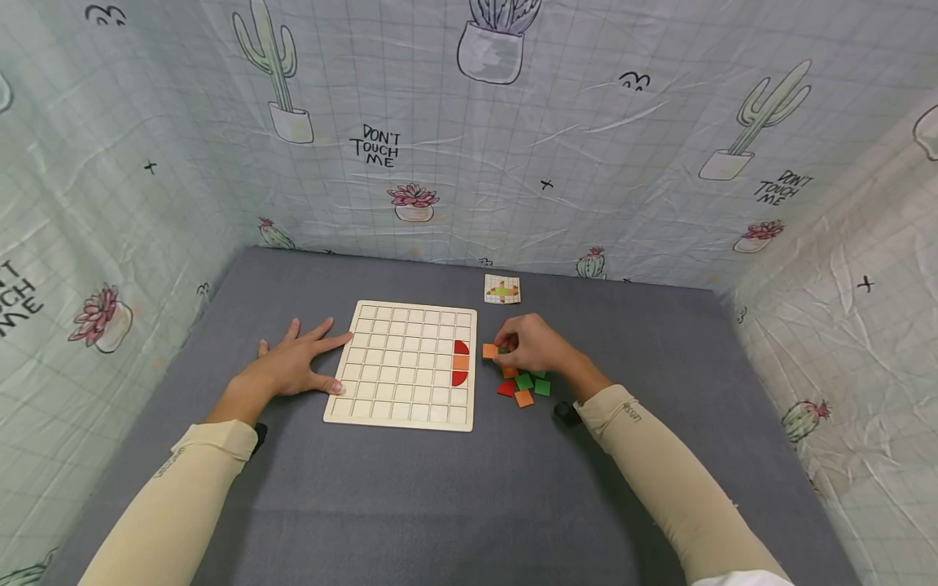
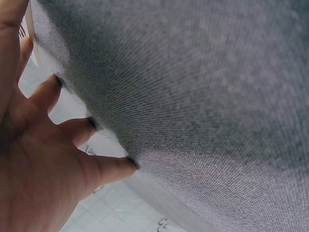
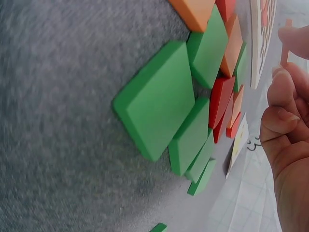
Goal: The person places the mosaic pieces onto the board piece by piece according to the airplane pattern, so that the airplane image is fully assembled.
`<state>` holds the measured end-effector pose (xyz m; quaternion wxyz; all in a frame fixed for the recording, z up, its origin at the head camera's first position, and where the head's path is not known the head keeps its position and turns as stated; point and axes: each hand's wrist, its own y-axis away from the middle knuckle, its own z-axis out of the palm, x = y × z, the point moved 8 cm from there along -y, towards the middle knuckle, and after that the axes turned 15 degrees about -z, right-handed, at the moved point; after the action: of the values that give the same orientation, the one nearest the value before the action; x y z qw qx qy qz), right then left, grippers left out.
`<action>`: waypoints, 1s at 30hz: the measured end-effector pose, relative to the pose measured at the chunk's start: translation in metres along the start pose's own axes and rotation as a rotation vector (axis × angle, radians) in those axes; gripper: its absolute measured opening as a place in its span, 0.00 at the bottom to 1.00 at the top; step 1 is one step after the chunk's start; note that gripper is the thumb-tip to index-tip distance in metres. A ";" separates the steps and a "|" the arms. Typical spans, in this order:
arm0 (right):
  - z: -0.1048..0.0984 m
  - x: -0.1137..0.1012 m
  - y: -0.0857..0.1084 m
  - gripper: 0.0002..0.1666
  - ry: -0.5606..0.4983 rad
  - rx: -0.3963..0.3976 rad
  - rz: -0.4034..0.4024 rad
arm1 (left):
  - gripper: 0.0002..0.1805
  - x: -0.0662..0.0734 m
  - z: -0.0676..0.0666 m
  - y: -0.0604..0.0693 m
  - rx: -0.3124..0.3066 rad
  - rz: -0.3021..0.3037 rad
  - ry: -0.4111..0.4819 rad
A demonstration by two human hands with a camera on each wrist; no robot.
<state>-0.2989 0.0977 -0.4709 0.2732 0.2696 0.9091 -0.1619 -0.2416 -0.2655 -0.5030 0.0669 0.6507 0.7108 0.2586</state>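
A pale grid board lies flat on the grey cloth. Near its right edge sit two red rounded pieces with an orange square between them. The left hand is spread, its thumb and index finger touching the board's left edge. Thumb and fingers of the right hand pinch an orange square tile just off the board's right side; the right wrist view shows this tile edge-on. Below that hand lies a loose pile of green tiles, with orange and red ones among them.
A small card with a coloured pattern on a grid lies beyond the board's upper right corner. Grey cloth covers the table. Cactus-printed fabric hangs behind it and along both sides.
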 end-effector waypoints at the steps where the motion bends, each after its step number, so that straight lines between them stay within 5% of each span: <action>1: 0.001 -0.001 -0.001 0.09 -0.001 -0.003 -0.004 | 0.60 0.000 0.000 0.000 0.000 0.000 -0.001; 30: 0.028 -0.021 -0.018 0.08 0.025 -0.043 -0.073 | 0.61 -0.002 0.001 -0.002 -0.004 0.003 -0.003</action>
<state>-0.2832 0.0626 -0.4780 0.2614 0.2325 0.9249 -0.1486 -0.2427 -0.2673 -0.5056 0.0691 0.6522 0.7091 0.2592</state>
